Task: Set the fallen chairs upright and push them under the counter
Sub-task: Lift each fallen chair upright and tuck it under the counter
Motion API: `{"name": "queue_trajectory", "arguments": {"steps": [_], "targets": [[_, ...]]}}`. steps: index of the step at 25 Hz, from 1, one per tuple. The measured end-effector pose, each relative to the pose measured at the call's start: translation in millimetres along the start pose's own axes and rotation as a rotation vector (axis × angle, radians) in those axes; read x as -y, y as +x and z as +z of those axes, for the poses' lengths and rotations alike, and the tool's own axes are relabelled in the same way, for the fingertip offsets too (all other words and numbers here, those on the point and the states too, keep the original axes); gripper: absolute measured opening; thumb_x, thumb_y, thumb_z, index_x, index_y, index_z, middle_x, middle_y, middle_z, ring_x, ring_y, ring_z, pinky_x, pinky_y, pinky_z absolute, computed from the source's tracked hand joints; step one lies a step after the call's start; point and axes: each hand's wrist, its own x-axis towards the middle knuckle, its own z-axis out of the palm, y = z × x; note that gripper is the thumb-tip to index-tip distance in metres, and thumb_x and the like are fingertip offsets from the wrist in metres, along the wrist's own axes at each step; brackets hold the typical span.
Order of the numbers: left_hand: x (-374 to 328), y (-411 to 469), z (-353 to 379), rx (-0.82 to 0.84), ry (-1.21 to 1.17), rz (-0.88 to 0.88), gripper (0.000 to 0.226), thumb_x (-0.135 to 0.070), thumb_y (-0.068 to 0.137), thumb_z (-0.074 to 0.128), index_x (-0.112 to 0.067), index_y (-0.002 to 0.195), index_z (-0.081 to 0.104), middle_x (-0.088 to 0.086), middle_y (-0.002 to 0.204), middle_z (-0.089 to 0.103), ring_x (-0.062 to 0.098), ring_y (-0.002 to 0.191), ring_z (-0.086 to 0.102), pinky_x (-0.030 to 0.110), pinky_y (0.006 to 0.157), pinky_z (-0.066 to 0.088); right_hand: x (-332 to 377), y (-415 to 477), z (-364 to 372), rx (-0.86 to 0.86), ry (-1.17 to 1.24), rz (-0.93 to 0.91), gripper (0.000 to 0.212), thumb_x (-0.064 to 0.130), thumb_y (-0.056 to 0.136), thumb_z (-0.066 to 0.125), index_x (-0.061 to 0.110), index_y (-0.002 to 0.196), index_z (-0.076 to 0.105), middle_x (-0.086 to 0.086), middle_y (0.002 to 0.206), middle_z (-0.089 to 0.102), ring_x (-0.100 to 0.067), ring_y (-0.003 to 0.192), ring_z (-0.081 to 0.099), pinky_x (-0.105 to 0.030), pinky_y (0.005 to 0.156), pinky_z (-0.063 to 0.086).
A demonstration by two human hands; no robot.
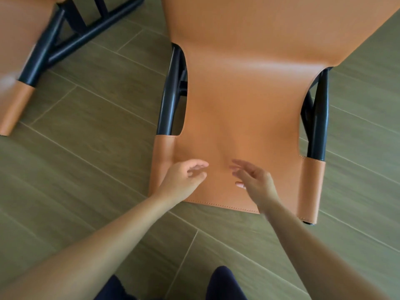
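Both arms reach down over the tiled floor. Left hand and right hand hover loosely open, fingers spread, holding nothing, above the tan chair lying flat on its back. Farther left, a second chair lies toppled too.

A tan chair lies on the floor. Both hands, left hand and right hand, hover open-fingered over its near edge. A second chair lies far left.
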Motion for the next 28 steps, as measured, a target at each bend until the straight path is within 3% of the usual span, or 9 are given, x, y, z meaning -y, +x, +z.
{"name": "queue_trajectory", "arguments": {"steps": [2, 5, 8, 11, 15, 19, 23, 28], "targets": [[16, 1, 8, 0.05, 0.346, 0.154, 0.045, -0.03, 0.09, 0.063, -0.029, 0.135, 0.052, -0.016, 0.14, 0.048, 0.001, 0.131, 0.039, 0.014, 0.107, 0.029, -16, -1, 7, 0.041, -0.382, -0.157, 0.039, 0.019, 0.094, 0.062, 0.032, 0.131, 0.06, 0.01, 0.139, 0.055, -0.011, 0.122, 0.054, -0.011, 0.095, 0.038], [38, 4, 21, 0.147, 0.815, 0.349, 0.075, -0.047, 0.093, 0.053, -0.031, 0.153, 0.012, -0.009, 0.161, 0.008, 0.01, 0.148, 0.002, 0.033, 0.118, 0.006, -41, -1, 11, 0.123, -0.785, -0.381, 0.065, 0.036, 0.091, 0.066, 0.036, 0.148, 0.036, 0.009, 0.16, 0.017, -0.013, 0.15, 0.009, -0.026, 0.117, 0.005], [53, 8, 24, 0.19, 1.001, 0.382, 0.09, -0.054, 0.09, 0.053, -0.036, 0.151, -0.011, -0.006, 0.161, -0.01, 0.017, 0.148, -0.015, 0.044, 0.118, -0.007, -59, 2, 6, 0.187, -1.079, -0.446, 0.082, 0.05, 0.089, 0.061, 0.039, 0.154, 0.012, 0.007, 0.159, -0.015, -0.018, 0.147, -0.021, -0.041, 0.119, -0.009], [62, 7, 27, 0.198, 1.163, 0.377, 0.098, -0.054, 0.086, 0.058, -0.033, 0.151, -0.012, -0.001, 0.16, -0.016, 0.022, 0.146, -0.02, 0.057, 0.116, -0.006, -70, 1, 3, 0.199, -1.211, -0.44, 0.095, 0.047, 0.089, 0.061, 0.042, 0.151, -0.011, 0.003, 0.156, -0.03, -0.022, 0.139, -0.037, -0.051, 0.118, -0.013], [62, 3, 28, 0.14, 1.286, 0.453, 0.09, -0.052, 0.087, 0.058, -0.025, 0.154, 0.004, 0.008, 0.162, 0.002, 0.032, 0.148, -0.001, 0.074, 0.106, 0.009, -77, -3, 4, 0.148, -1.343, -0.397, 0.108, 0.037, 0.088, 0.059, 0.044, 0.138, -0.037, -0.005, 0.149, -0.042, -0.032, 0.141, -0.035, -0.061, 0.112, -0.016], [59, -2, 40, 0.175, 1.363, 0.319, 0.095, -0.029, 0.095, 0.053, -0.025, 0.146, -0.027, 0.012, 0.159, -0.022, 0.041, 0.145, -0.012, 0.077, 0.102, 0.012, -77, -6, 14, 0.125, -1.412, -0.365, 0.114, 0.023, 0.091, 0.059, 0.032, 0.134, -0.046, -0.017, 0.146, -0.043, -0.045, 0.141, -0.028, -0.071, 0.109, -0.011], [51, -3, 48, 0.206, 1.372, 0.219, 0.109, -0.024, 0.091, 0.062, -0.024, 0.142, -0.034, 0.013, 0.155, -0.03, 0.045, 0.143, -0.016, 0.075, 0.103, 0.021, -75, -11, 25, 0.077, -1.406, -0.315, 0.109, 0.009, 0.088, 0.056, 0.027, 0.14, -0.038, -0.022, 0.156, -0.03, -0.049, 0.141, -0.023, -0.076, 0.106, -0.003], [45, -5, 43, 0.234, 1.382, 0.223, 0.102, -0.021, 0.093, 0.059, -0.024, 0.146, -0.028, 0.013, 0.156, -0.028, 0.046, 0.143, -0.015, 0.073, 0.103, 0.025, -68, -16, 27, 0.095, -1.423, -0.277, 0.096, 0.007, 0.093, 0.049, 0.025, 0.15, -0.026, -0.024, 0.157, -0.023, -0.053, 0.141, -0.019, -0.076, 0.107, 0.002]]}}
